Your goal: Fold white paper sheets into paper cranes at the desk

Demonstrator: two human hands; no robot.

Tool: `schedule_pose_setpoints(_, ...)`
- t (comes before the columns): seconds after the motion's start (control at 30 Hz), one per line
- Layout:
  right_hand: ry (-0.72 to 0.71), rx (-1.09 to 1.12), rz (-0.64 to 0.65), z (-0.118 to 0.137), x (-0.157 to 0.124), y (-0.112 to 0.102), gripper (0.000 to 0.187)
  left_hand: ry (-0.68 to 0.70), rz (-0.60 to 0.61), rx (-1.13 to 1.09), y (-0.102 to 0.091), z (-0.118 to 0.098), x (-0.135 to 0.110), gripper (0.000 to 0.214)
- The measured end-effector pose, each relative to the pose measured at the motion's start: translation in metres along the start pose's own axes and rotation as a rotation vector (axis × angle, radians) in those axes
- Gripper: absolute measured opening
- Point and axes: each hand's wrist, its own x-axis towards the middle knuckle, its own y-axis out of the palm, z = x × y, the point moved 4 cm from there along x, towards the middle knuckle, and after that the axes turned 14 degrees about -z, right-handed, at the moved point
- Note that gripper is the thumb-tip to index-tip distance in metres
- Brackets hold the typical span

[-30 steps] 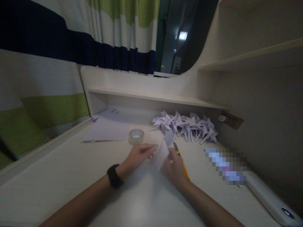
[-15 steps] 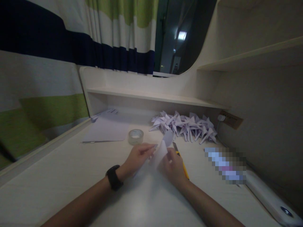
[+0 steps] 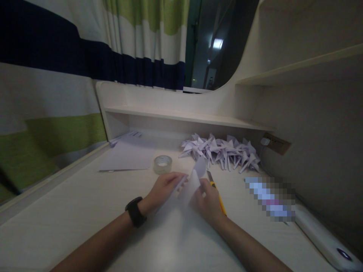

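Note:
My left hand (image 3: 167, 189), with a black watch on its wrist, is closed on a thin white paper stick (image 3: 171, 195) that slants down toward me. Folded white paper with curved flaps (image 3: 193, 185), like a pinwheel head, is pinched in my right hand (image 3: 209, 200). The stick's upper end is close to the folded paper; whether they touch I cannot tell. A yellow utility knife (image 3: 220, 200) lies just beyond my right hand, its blade pointing away. Past my left hand lies a roll of clear tape (image 3: 163, 164).
Several folded paper pinwheels (image 3: 221, 151) with stems are heaped at the back right. White paper sheets (image 3: 126, 155) lie at the back left. A blurred-out object (image 3: 269, 199) and a long white device (image 3: 320, 234) are at the right. A shelf (image 3: 181, 117) overhangs the desk's back.
The paper stick in my left hand has turned and now shows more of its length along the fingers. My right hand and the folded paper have barely moved.

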Motion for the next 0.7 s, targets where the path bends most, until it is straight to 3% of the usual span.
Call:
schedule_pose_setpoints(0.53, -0.135, -0.006, 0.044, 0.0011, -0.0013, 0.0006, 0.016, 0.019, 0.039, 0.14, -0.0048, -0.0049, 0.0021, 0.03)
schedule_pose_setpoints(0.7, 0.009, 0.044, 0.071, -0.0005, -0.0034, 0.0024, 0.01, 0.036, 0.047, 0.144, -0.0058, -0.0042, 0.0023, 0.029)
